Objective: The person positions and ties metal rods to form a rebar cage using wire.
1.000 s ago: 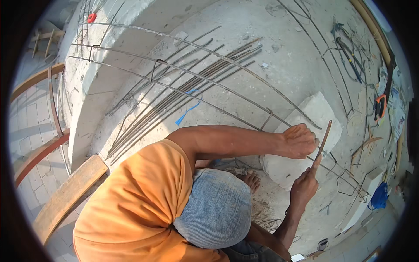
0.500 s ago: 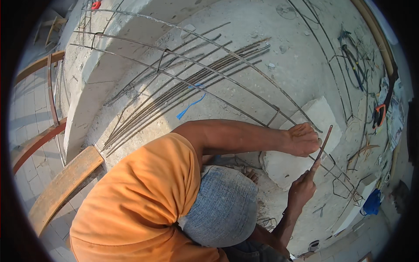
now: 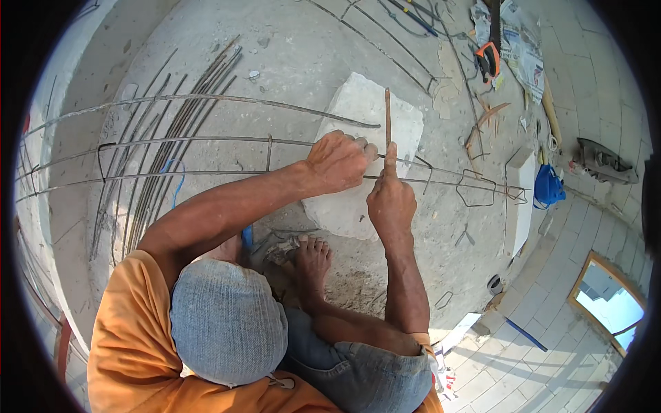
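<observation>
My left hand is closed around the middle bar of a long rebar cage, just left of the blade. My right hand grips what looks like a bare hacksaw blade, thin and rusty brown, its index finger stretched along it. The blade stands across that bar and points away from me; its lower part is hidden in the hand. Beneath both hands lies a pale, flat stone slab. The cage's far bar stops short above the slab, while the other two run on to the right through bent wire stirrups.
Loose rebar rods lie bundled at left, tied with blue string. Another rebar frame lies at the far side. An orange-handled saw rests by newspaper at far right. A blue bag sits beside a white block. My bare foot is close below the slab.
The view has swung right, so hands and slab now appear nearer the middle. Both hands keep their grips, close together on the bar. The blade looks more upright in the picture.
</observation>
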The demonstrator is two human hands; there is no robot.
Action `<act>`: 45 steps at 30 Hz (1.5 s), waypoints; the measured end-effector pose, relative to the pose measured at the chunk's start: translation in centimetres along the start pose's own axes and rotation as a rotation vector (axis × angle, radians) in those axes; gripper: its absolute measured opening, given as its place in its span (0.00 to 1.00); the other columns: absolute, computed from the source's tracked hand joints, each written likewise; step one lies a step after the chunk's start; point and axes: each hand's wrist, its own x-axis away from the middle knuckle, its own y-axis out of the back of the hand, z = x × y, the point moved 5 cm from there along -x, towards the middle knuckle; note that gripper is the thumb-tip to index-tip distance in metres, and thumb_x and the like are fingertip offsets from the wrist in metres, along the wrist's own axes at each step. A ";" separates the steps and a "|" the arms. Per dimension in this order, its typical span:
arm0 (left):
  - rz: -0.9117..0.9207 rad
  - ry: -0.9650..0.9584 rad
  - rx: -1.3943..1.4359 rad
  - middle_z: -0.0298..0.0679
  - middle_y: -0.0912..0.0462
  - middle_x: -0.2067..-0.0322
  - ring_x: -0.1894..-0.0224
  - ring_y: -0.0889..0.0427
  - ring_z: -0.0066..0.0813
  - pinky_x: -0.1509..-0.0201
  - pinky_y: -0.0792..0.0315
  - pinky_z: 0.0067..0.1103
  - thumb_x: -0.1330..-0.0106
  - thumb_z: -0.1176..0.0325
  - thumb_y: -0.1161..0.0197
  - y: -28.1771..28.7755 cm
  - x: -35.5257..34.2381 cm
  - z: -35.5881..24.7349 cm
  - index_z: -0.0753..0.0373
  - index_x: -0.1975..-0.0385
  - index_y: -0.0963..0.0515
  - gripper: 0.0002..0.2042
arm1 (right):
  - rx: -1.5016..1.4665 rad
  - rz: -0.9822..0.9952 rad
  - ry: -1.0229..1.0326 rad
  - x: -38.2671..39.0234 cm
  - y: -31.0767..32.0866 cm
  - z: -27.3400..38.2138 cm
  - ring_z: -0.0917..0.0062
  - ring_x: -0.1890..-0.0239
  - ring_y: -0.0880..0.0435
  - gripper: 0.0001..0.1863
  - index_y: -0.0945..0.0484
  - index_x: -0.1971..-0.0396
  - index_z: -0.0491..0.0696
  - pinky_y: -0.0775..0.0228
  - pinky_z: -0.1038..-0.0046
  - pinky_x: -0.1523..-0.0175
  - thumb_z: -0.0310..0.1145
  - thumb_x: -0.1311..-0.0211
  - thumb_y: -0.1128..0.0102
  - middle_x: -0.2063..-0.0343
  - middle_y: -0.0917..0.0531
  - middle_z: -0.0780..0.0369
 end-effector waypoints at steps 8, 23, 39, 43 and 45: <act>0.009 -0.023 -0.033 0.46 0.22 0.80 0.79 0.20 0.43 0.74 0.27 0.33 0.53 0.76 0.40 0.0 1.7 -0.7 0.66 0.75 0.24 0.05 | -0.042 0.030 -0.008 -0.1 -0.1 0.4 0.63 0.87 0.23 0.37 0.46 0.34 0.40 0.33 0.63 0.82 0.21 0.46 0.47 0.88 0.23 0.54; -0.068 -0.055 -0.047 0.41 0.22 0.81 0.78 0.20 0.41 0.75 0.28 0.32 0.47 0.73 0.38 0.4 -0.3 -1.3 0.62 0.76 0.25 0.02 | 0.023 0.082 -0.043 -0.9 1.0 0.0 0.64 0.84 0.20 0.43 0.49 0.33 0.38 0.31 0.64 0.80 0.22 0.53 0.44 0.85 0.20 0.55; -0.007 -0.006 -0.058 0.43 0.21 0.79 0.78 0.20 0.41 0.74 0.28 0.33 0.48 0.74 0.39 0.4 0.9 -0.8 0.64 0.74 0.23 0.03 | -0.057 0.031 -0.046 1.8 0.1 -0.3 0.64 0.88 0.23 0.37 0.46 0.33 0.42 0.34 0.63 0.83 0.24 0.44 0.45 0.89 0.24 0.56; -0.060 -0.035 -0.075 0.42 0.22 0.80 0.78 0.20 0.41 0.75 0.30 0.33 0.45 0.73 0.38 0.7 0.2 0.2 0.63 0.73 0.23 0.03 | 0.024 0.013 0.029 -1.3 0.2 0.6 0.65 0.87 0.22 0.42 0.46 0.35 0.36 0.32 0.64 0.82 0.21 0.55 0.44 0.87 0.23 0.56; -0.072 -0.025 -0.015 0.42 0.21 0.79 0.78 0.20 0.41 0.74 0.29 0.33 0.44 0.73 0.38 0.0 0.6 -0.3 0.62 0.72 0.23 0.03 | -0.019 0.062 -0.040 3.5 0.5 0.5 0.65 0.86 0.21 0.41 0.44 0.35 0.36 0.30 0.63 0.80 0.21 0.55 0.44 0.86 0.21 0.54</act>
